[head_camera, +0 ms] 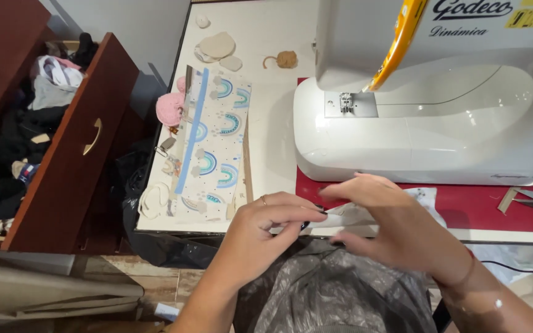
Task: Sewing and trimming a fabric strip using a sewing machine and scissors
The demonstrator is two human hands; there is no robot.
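Both hands pinched 1 white cloth piece (365,216) at the tabletop (266,160) front edge, its long axis running sideways from left hand (272,225) to right hand (390,222).

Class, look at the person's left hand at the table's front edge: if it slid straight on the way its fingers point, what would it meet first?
The left hand points rightward, so it would first meet the small white fabric piece and, right behind it, the right hand. They look nearly touching already, though depth is unclear.
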